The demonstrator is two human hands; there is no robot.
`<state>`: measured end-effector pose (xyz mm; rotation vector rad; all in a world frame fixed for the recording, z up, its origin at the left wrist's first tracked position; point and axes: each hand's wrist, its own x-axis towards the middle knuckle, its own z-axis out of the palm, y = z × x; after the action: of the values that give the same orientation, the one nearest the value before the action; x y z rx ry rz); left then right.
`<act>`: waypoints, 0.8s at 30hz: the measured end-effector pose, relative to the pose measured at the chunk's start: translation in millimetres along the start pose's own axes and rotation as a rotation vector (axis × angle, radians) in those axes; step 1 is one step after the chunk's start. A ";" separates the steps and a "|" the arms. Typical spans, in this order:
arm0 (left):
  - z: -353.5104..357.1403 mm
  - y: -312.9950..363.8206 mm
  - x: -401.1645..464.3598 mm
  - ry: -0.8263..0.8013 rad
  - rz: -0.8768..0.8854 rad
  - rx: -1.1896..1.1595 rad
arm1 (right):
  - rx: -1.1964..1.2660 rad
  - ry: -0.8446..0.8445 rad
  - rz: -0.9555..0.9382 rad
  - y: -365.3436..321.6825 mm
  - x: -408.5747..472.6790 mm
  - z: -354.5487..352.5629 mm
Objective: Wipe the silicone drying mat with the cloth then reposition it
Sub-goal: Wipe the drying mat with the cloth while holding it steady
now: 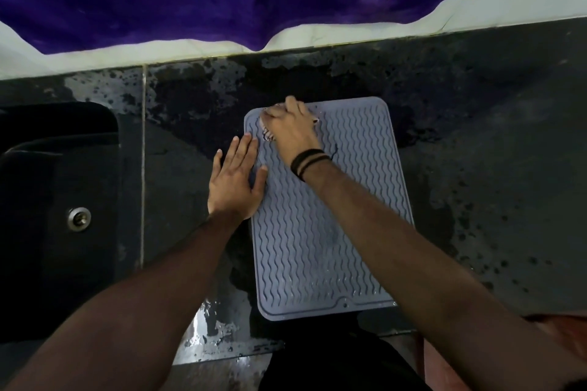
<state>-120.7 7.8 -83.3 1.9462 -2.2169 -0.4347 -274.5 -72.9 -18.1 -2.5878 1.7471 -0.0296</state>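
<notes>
Cloth [266, 132] in right hand [290, 130] grip on mat [317, 232]; left hand [236, 181] flat, fingers spread.

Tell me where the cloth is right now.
In the head view, the cloth is bunched under the right hand at the far left corner of the silicone drying mat, just beyond the left hand.

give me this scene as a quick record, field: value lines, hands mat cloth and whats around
mat: grey ribbed mat, flat on the dark counter
cloth: bunched under the right hand at the mat's far left corner, mostly hidden
left hand: open, palm down, pressing the mat's left edge
sink: dark basin with a metal drain, left of the mat
counter state: wet patches and spots
</notes>
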 end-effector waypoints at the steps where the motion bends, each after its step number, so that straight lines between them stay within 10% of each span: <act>1: 0.2 -0.4 -0.3 0.001 0.001 0.001 | -0.025 -0.018 -0.004 5.9 -1.4 3.1; 14: -0.4 0.9 -1.6 -0.002 -0.002 -0.021 | -0.030 0.028 0.338 118.5 -45.9 -2.8; 18: -2.0 0.8 -1.7 -0.007 0.003 -0.022 | 0.154 0.174 0.196 47.2 -19.7 -11.6; 24: -1.5 1.5 -1.9 0.006 0.005 -0.010 | -0.103 -0.041 -0.055 -0.3 5.2 1.6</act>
<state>-121.4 9.6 -81.3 1.9339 -2.2117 -0.4382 -272.2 -77.5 -19.6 -2.6869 1.7071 0.1141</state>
